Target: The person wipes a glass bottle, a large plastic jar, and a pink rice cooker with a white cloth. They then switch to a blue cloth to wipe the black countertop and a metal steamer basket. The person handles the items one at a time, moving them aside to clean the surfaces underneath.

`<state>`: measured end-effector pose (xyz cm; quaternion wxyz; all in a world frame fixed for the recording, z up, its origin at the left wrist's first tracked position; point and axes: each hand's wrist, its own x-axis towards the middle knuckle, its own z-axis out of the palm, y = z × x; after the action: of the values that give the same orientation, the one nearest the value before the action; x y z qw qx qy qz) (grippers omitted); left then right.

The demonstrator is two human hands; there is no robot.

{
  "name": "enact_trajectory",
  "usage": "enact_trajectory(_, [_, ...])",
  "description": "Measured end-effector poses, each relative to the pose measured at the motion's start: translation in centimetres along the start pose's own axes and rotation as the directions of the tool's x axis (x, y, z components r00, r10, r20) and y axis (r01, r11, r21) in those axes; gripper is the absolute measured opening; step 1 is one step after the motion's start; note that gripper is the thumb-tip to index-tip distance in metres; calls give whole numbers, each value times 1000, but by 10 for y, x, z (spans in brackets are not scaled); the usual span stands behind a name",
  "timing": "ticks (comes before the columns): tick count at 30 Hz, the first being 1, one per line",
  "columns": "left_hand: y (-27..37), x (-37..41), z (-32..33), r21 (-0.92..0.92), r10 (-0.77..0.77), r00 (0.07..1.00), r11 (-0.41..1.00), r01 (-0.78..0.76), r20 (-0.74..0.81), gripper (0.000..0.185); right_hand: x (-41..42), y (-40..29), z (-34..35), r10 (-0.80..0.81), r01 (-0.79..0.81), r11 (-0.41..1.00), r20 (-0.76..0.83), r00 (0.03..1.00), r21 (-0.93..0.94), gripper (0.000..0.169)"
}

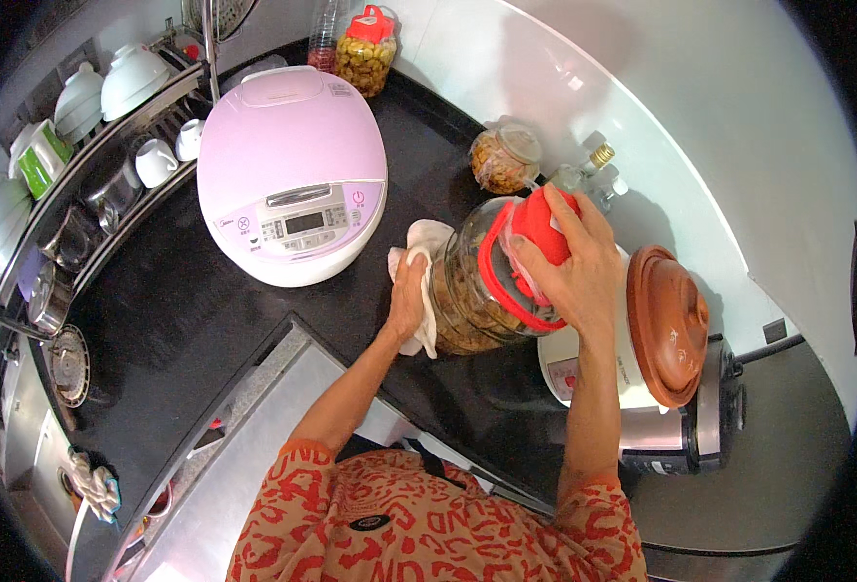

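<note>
A large glass jar [465, 291] with brownish contents, a red handle ring and a red lid [545, 225] leans on the dark countertop before me. My right hand [581, 262] is closed over the red lid, fingers spread across its top. My left hand [408, 295] presses a white cloth [428, 240] against the jar's left side, the thumb lying on the cloth. Part of the cloth is hidden behind the hand and jar. Whether the jar's base rests fully on the counter cannot be told.
A pink Midea rice cooker [294, 167] stands left of the jar. Right of it are a cream pot with a brown clay lid [667, 327] and a dark appliance [712, 407]. Smaller jars [366, 58] and bottles [574, 174] line the wall; a dish rack [137, 120] holds bowls and cups.
</note>
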<state>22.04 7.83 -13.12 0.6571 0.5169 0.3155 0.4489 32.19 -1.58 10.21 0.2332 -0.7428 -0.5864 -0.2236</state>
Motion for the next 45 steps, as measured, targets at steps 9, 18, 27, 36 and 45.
enact_trajectory(9, [-2,-71,0,508,372,921,818,-268,-114,35,2,4,1,-1,28,986,-160,987,162,61])
enact_trajectory(18, [26,-139,-4,98,-165,986,982,162,21,33,-78,8,-21,-250,428,861,-504,827,274,58])
enact_trajectory(27, [88,-177,36,-558,-250,714,478,678,654,61,-228,-3,58,198,-134,553,26,980,822,48])
enact_trajectory(36, [144,-98,31,425,426,904,821,-382,-11,93,-141,60,32,577,-134,463,-183,796,876,54])
enact_trajectory(45, [167,-32,56,689,474,833,503,-522,285,111,-118,75,83,609,-225,-15,187,770,974,52])
